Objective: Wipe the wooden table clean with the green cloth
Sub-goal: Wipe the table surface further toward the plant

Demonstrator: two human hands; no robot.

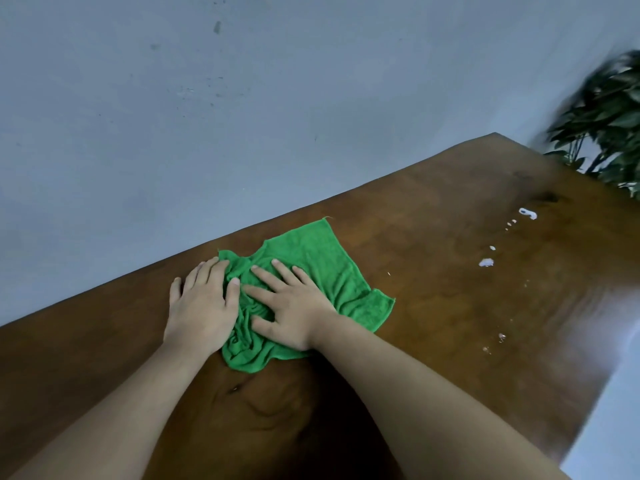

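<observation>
The wooden table (433, 271) runs along a grey wall (173, 116), with a leafy plant (609, 123) blurred past its far right corner. The green cloth (311, 289) lies crumpled near the table's wall-side edge, under both hands. The left hand (201, 306) presses flat on the cloth's left edge, fingers spread wide; the right hand (291, 306) lies open-palmed on its middle, gripping nothing. White splashes (486, 262) dot the wood well right of the cloth.
</observation>
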